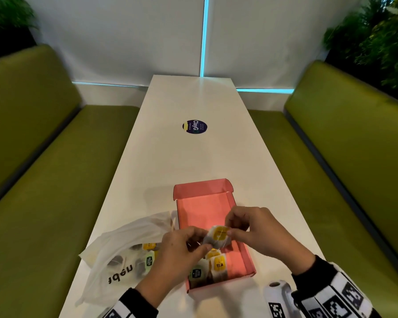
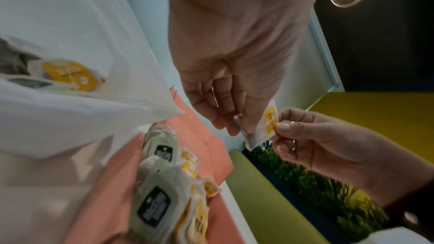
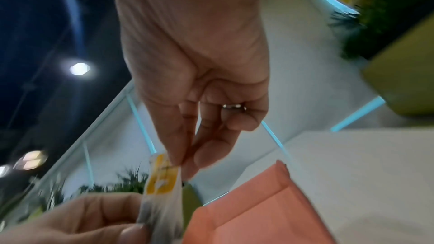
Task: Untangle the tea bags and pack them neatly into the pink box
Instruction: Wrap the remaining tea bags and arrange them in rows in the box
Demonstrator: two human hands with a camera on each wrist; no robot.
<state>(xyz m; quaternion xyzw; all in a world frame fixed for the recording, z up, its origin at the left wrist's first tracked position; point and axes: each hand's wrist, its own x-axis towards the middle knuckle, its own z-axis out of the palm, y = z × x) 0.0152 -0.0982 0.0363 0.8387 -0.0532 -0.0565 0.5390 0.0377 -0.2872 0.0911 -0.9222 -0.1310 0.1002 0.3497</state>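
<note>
Head view, hands: the left hand (image 1: pixel 182 246) and the right hand (image 1: pixel 257 230) hold one tea bag (image 1: pixel 216 236) between them, above the near half of the pink box (image 1: pixel 245 253).
Head view, fingers: both hands have fingers curled, pinching the tea bag from either side; its yellow tag faces up.
Head view, box: open, lid flap standing at the far end, on the white table (image 1: pixel 175 152); a small row of packed tea bags (image 1: pixel 208 269) sits at its near end, with yellow and green tags.
Head view, bag: a white plastic bag (image 1: pixel 124 244) lies just left of the box, more tea bags showing inside it.
Head view, rest: a round dark sticker (image 1: pixel 194 126) well up the table; green benches (image 1: pixel 44 180) on both sides.

Left wrist view, grip: thumb and fingers of the left hand (image 2: pixel 225 88) are clamped on the tea bag (image 2: pixel 260 127); the right hand (image 2: pixel 312 142) pinches its tag edge.
Left wrist view, below: packed tea bags (image 2: pixel 164 183) stand in the pink box (image 2: pixel 112 183), the plastic bag (image 2: pixel 70 62) beside it.

Right wrist view, grip: the right hand (image 3: pixel 197 99) pinches the top of the tea bag (image 3: pixel 162 188), a ring on one finger; the left hand (image 3: pixel 82 218) holds it lower down.
Right wrist view, box: the pink box (image 3: pixel 253 211) lies just below, blurred.
</note>
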